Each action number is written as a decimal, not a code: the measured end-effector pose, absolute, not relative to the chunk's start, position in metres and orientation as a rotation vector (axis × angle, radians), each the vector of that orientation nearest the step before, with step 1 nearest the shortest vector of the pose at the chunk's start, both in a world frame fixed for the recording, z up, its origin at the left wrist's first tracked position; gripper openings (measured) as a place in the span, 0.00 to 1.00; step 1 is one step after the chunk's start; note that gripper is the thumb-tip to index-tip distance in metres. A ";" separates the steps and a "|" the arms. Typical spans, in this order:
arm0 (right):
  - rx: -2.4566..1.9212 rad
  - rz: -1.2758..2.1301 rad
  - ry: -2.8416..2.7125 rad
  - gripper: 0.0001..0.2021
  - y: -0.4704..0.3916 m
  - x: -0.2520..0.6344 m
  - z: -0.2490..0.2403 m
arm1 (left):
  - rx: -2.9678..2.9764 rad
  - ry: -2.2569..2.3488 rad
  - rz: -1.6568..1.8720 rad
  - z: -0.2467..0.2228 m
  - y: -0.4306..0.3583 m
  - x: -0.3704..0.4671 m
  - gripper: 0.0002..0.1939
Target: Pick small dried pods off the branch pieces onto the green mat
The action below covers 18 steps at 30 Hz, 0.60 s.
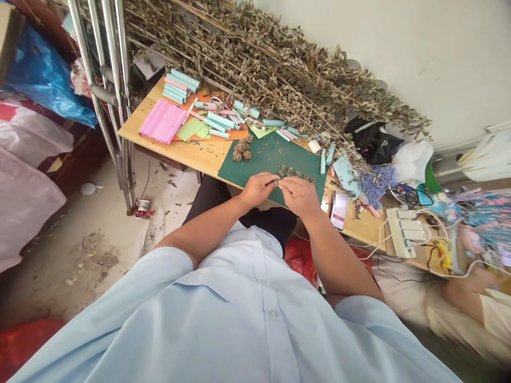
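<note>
My left hand (pixel 258 189) and my right hand (pixel 300 194) meet fingertip to fingertip above the near edge of a green cutting mat (pixel 261 166). Both are closed in a pinch. A tiny dark thing shows between them, too small to name. Just beyond my right hand, small brown dried bits (pixel 294 173) lie scattered on the mat. Farther left on it sits a little heap of round brown clumps (pixel 241 149).
Rolled blue and pink paper tubes (pixel 221 119) and pink paper (pixel 163 121) lie along the table's back. Dried leafy stalks (pixel 255 58) lean behind. Metal crutches (pixel 115 96) stand left. A phone (pixel 338 211) and a power strip (pixel 400 232) are right, near another person's blurred arm (pixel 467 298).
</note>
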State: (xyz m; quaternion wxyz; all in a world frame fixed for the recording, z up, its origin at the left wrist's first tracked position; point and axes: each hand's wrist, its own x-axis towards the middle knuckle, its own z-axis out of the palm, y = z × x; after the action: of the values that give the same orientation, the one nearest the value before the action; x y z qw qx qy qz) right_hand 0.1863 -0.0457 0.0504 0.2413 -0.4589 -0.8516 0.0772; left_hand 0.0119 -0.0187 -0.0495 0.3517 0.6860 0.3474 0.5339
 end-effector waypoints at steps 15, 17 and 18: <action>-1.443 0.426 -2.515 0.12 -0.023 0.179 0.076 | 1.781 0.894 1.382 -0.046 -0.019 0.012 0.11; -1.484 0.442 -2.563 0.12 -0.020 0.176 0.082 | 1.788 0.890 1.377 -0.046 -0.019 0.012 0.11; -1.501 0.448 -2.587 0.12 -0.018 0.174 0.085 | 1.791 0.892 1.373 -0.046 -0.019 0.012 0.11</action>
State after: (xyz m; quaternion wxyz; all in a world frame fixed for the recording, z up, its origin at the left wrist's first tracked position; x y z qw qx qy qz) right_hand 0.1742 -0.0179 0.0850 0.0587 -0.4956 -0.8539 0.1479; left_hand 0.0118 -0.0189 -0.0461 0.3502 0.6913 0.3444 0.5300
